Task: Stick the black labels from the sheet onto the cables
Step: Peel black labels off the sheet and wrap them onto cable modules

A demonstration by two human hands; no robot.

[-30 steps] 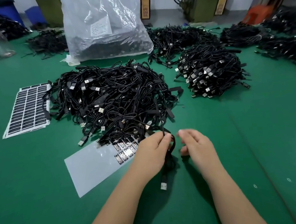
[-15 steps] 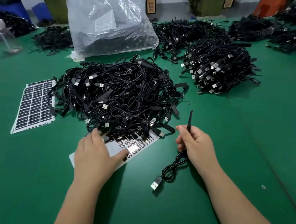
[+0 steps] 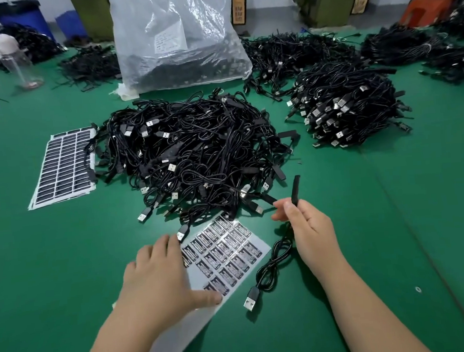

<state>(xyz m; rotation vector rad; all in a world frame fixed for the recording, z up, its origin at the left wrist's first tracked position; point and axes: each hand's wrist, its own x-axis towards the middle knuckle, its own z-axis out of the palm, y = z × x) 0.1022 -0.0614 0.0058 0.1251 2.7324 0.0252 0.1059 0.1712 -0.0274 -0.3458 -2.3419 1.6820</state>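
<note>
- Pressing flat-fingered, left hand (image 3: 161,277) covers the sheet's (image 3: 239,260) 9 o'clock edge.
- Right hand (image 3: 308,228) pinches a cable (image 3: 275,258); bare mat (image 3: 379,220) lies at 3 o'clock.

Label sheet (image 3: 231,255) lies flat, black labels in rows — the black cable (image 3: 275,258) trails coiled beside it.
</note>
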